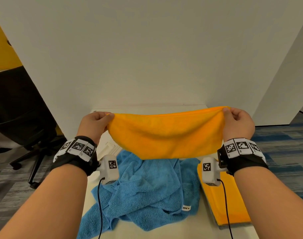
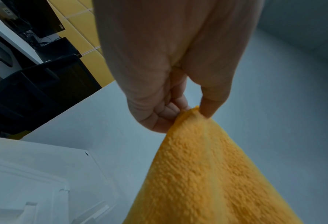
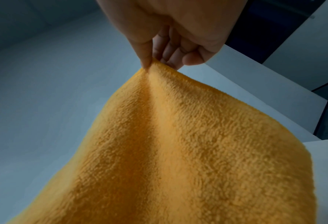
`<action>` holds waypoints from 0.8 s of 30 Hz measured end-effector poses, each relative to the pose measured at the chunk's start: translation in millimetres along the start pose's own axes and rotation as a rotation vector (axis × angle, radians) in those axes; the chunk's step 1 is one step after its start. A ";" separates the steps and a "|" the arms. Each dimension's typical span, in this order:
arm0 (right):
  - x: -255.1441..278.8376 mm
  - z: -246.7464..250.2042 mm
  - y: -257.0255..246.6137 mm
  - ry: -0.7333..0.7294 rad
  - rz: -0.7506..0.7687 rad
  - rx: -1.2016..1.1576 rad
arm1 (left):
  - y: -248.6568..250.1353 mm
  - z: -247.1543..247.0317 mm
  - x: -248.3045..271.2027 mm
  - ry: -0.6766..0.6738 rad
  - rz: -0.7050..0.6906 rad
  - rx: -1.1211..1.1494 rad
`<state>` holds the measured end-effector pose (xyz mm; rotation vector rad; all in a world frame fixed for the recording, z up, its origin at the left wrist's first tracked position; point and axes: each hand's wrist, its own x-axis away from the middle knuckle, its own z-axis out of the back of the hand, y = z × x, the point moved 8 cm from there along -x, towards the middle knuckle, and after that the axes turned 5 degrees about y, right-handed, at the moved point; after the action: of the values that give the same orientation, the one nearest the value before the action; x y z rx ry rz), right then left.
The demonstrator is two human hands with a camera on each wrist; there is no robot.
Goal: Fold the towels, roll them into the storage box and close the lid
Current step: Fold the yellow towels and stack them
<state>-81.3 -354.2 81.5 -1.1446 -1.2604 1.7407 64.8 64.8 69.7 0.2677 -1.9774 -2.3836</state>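
An orange towel (image 1: 166,135) hangs in the air above the table, stretched between both hands. My left hand (image 1: 102,119) pinches its left top corner (image 2: 192,112) between thumb and curled fingers. My right hand (image 1: 231,114) pinches the right top corner (image 3: 155,63) the same way. The towel (image 3: 178,151) sags in the middle. Below it a crumpled blue towel (image 1: 147,192) lies on the white table (image 1: 190,228). A folded orange towel (image 1: 232,204) lies flat at the right. A white storage box (image 2: 25,181), partly hidden, sits at the left beneath my left hand.
White partition walls (image 1: 147,57) enclose the table at the back and right. A black office chair (image 1: 23,118) stands on the floor at the left. Blue and grey carpet (image 1: 285,161) shows at the right. Black cables run from both wrist cameras.
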 end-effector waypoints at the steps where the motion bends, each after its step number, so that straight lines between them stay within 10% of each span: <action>1: -0.7 0.6 -0.3 0.001 0.002 -0.002 | 0.6 -0.1 -0.3 -0.007 -0.008 -0.006; 17: -6.4 4.5 -3.5 0.025 0.016 -0.023 | 7.8 -1.5 1.3 -0.058 -0.043 0.049; 24: 12.2 -23.8 -29.7 -0.193 0.158 0.008 | 33.1 -22.9 14.1 -0.156 -0.114 0.087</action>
<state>-62.6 -326.5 103.5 -1.1188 -1.3040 2.0117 51.6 34.3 96.5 0.2078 -2.1933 -2.4602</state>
